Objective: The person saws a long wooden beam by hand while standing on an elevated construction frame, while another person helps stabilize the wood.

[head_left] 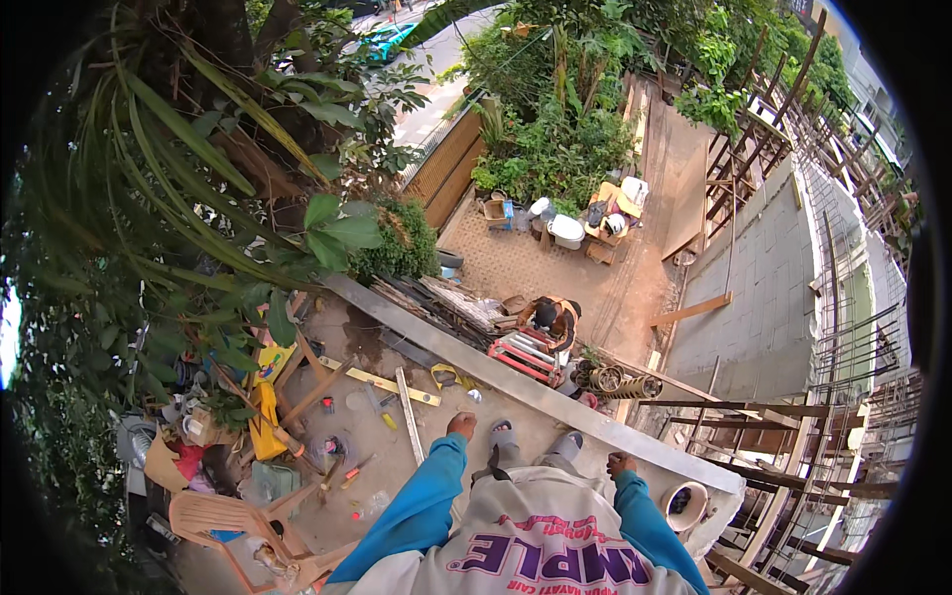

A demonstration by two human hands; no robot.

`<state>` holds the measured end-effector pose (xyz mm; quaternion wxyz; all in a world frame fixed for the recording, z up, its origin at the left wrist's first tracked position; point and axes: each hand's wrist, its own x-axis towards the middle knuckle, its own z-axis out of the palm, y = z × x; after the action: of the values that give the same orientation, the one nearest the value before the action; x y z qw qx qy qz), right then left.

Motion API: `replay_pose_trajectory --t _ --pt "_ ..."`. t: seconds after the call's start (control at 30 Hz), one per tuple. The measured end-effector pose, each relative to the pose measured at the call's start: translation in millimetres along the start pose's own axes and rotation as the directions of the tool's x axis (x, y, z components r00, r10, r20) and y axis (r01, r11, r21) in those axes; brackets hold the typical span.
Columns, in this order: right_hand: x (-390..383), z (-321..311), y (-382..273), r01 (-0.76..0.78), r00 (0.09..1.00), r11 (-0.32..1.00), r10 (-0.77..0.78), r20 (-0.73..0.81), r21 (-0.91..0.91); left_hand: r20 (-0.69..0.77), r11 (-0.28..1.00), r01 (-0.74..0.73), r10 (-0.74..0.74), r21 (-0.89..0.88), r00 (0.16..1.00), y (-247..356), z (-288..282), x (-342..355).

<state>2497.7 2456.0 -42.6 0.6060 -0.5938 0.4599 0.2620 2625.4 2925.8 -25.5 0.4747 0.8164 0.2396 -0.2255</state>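
My left hand (462, 424) hangs in front of me, its fingers curled in, and nothing shows in it. My right hand (621, 464) is also curled into a loose fist above the ledge, without any visible object. Between them are my feet in grey sandals (503, 433), standing on the concrete slab. A pale wood strip (410, 416) lies left of my left hand. Beyond it are a yellow spirit level (392, 382) and a yellow strap (451, 377). A pale bucket (686, 504) with dark contents stands nearest my right forearm.
A raised concrete edge (555, 397) borders the slab, with a drop beyond. Below, a person (551, 317) bends by a red and silver ladder (526, 357). Left are a plastic chair (228, 516), yellow tool (264, 421) and scattered tools. Rebar and timber scaffolding (783, 466) stand right.
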Motion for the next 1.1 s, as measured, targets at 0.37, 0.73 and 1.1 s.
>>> replay_pose_trajectory --t 0.37,0.73,1.1 --pt "38.1 1.9 5.6 0.216 0.941 0.687 -0.336 -0.039 -0.694 0.054 0.989 -0.024 0.032 -0.146 0.998 2.0 45.5 -44.7" --pt "28.0 -21.1 -24.7 0.055 0.988 0.709 -0.141 -0.066 -0.703 0.09 0.963 0.121 -0.146 0.241 0.985 -101.2 38.5 -106.6" --pt "88.1 -13.2 -14.7 0.224 0.971 0.739 -0.227 0.078 -0.636 0.121 0.933 0.304 -0.33 0.19 0.936 -50.6 31.7 -107.5"
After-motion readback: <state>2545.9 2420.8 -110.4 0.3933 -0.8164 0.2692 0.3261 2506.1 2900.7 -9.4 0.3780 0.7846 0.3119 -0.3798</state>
